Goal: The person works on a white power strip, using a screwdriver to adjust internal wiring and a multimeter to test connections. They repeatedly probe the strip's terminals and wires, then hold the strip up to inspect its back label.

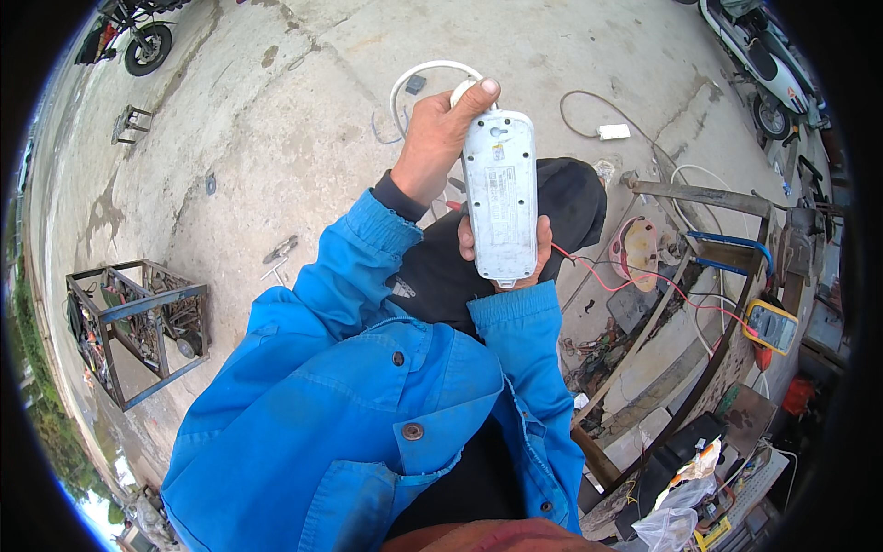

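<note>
A white power strip [501,202], its screwed back with a faded label facing up, is held lengthwise over my dark trouser leg [570,198]. My left hand [437,138] is closed at its far end, thumb over the spot where the white cord [432,64] leaves the housing. From underneath, my right hand [543,244] wraps round the near half, fingers showing along both sides. Red and black test leads [635,276] run from beside my right hand to a yellow multimeter [771,327]. What the leads' other ends touch is hidden.
A metal frame bench [708,195] with tools and scrap stands at the right. Another white socket block [613,132] lies on the concrete, its cable looping past. At left is a metal frame rack [152,308] full of parts. Parked two-wheelers [768,69] stand at the far corners.
</note>
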{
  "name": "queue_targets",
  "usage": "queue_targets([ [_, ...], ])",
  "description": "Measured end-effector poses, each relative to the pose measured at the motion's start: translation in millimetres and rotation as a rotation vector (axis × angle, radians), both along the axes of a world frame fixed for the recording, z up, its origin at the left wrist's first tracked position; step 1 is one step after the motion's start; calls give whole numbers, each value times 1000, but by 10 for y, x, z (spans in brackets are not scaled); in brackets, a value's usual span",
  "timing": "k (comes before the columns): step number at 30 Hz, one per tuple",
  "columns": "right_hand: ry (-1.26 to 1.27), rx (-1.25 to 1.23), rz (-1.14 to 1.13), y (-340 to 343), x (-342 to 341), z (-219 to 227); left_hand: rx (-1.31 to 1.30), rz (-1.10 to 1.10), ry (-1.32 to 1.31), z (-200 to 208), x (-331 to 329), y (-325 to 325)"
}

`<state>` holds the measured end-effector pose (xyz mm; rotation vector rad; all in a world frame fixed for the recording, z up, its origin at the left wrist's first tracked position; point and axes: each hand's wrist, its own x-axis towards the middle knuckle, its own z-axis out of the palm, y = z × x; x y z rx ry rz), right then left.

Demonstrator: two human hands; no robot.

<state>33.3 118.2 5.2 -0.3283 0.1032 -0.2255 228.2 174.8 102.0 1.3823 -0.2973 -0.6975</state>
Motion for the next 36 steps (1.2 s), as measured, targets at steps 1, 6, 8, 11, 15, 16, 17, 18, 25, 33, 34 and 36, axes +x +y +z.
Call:
queue_targets([
  [1,-4,5,-1,-1,2,-4,-6,-1,-5,-5,4,2],
  [6,-17,28,0,0,5,-18,21,-5,-10,-3,-2,16],
  [8,-18,33,-3,-3,5,-17,22,-14,-12,3,1,18],
  [11,-25,33,-4,-6,7,-15,12,-12,-10,1,1,15],
  [15,-25,41,-8,-3,6,-11,7,-15,-2,-9,1,16],
  [16,-27,45,-10,-2,5,-9,10,-17,-4,-11,2,17],
  [17,-28,49,-12,-1,5,-8,13,-19,-5,-12,3,19],
  [18,-30,48,-12,-1,4,-7,16,-21,-6,-13,4,20],
  [25,-27,43,-10,-3,9,7,35,-19,2,-26,13,23],
  [33,-14,38,-20,5,10,27,32,-32,12,-56,27,36],
  [34,-12,37,-21,6,9,27,32,-30,8,-57,25,36],
  [36,-11,33,-25,7,9,24,29,-30,4,-56,13,32],
])
